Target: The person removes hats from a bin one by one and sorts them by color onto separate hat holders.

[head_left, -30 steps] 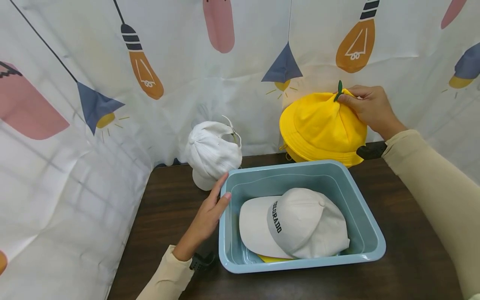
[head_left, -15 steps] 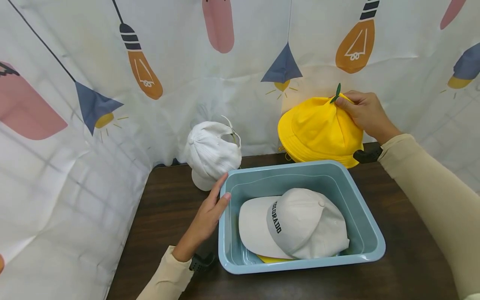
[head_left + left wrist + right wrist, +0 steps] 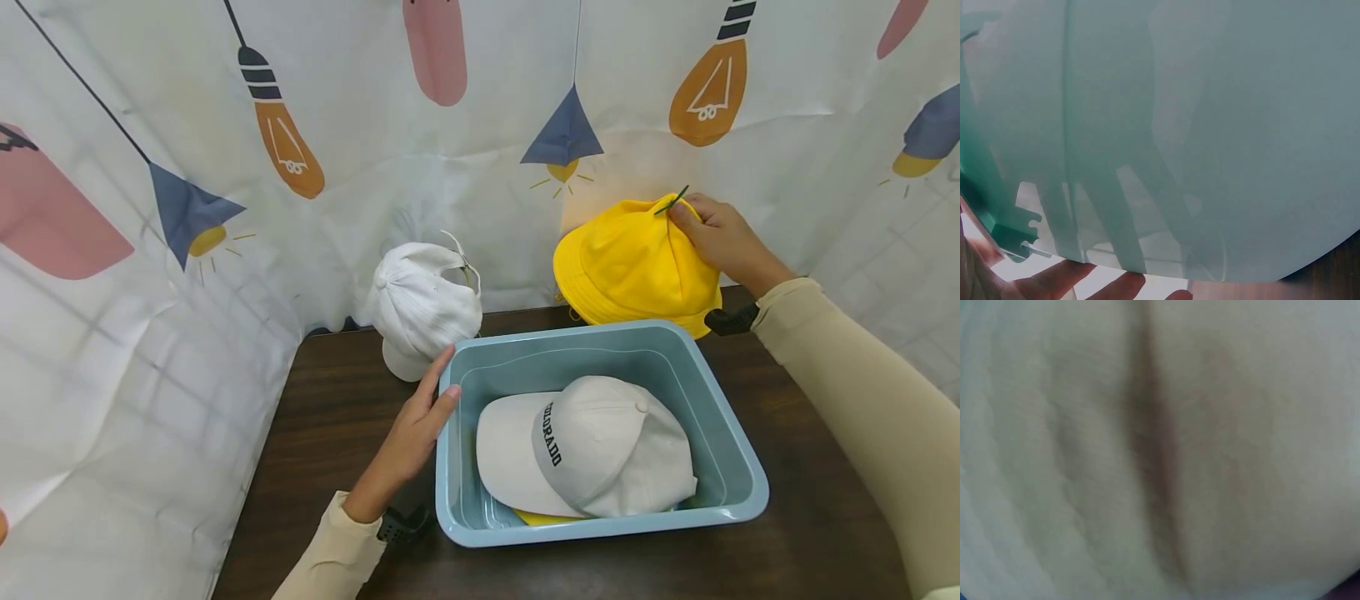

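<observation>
My right hand (image 3: 712,237) pinches the top of a yellow bucket hat (image 3: 633,267) by its small green stalk, behind the far right corner of a light blue plastic tub (image 3: 738,454). A cream baseball cap (image 3: 592,454) with dark lettering lies in the tub over something yellow. My left hand (image 3: 412,433) rests with straight fingers against the tub's left rim; the left wrist view is filled by the tub wall (image 3: 1210,125). A white cap (image 3: 423,304) stands behind that hand. The right wrist view is a pale blur.
The dark wooden table (image 3: 330,433) is hemmed in at the back and left by a white curtain (image 3: 150,350) printed with light bulbs. Bare tabletop shows left of the tub and along the front edge.
My right hand has brought the yellow hat slightly down and left, and the green stalk has tipped over. The left hand and the tub have stayed put.
</observation>
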`<state>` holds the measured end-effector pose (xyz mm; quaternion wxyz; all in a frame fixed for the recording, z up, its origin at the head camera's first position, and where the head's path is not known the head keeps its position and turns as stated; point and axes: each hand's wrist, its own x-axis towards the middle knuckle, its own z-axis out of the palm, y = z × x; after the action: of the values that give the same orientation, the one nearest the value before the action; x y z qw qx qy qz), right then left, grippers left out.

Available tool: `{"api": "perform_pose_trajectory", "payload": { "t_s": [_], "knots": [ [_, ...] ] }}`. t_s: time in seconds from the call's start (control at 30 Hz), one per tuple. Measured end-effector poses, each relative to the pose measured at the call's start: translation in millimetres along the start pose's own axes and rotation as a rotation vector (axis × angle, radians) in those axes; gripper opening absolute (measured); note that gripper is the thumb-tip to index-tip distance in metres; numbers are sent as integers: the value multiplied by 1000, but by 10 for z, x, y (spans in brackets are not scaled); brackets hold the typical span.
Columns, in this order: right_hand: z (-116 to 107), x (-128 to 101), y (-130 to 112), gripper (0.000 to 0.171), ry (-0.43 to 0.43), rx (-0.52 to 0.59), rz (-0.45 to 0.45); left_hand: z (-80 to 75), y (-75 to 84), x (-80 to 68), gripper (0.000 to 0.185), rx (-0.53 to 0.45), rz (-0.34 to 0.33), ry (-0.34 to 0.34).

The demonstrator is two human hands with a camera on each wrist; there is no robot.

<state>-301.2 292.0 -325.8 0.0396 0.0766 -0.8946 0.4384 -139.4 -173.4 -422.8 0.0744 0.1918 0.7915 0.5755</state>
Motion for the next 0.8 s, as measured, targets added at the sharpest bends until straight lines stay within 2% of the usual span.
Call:
{"api": "perform_pose_trajectory", "payload": {
  "t_s": [0.1, 0.17, 0.33, 0.5, 0.63, 0.8],
  "knots": [
    [-2, 7, 8, 56, -7, -28, -2, -22, 30, 1, 60, 30, -10, -16],
    [-10, 11, 9, 56, -5, -42, -5, -50, 61, 3, 61, 87, -15, -24],
    [-65, -27, 9, 55, 11, -34, -23, -171, 219, 19, 66, 349, -14, -28],
    [-151, -144, -4, 51, 60, -58, -59, -257, 564, 76, 67, 644, -53, 18],
    [-221, -234, -11, 48, 119, -51, -71, -266, 851, 254, 60, 785, -29, 47],
    [-264, -345, -6, 50, 166, 9, -30, -244, 1141, 648, 55, 819, 55, -2]
  ]
}}
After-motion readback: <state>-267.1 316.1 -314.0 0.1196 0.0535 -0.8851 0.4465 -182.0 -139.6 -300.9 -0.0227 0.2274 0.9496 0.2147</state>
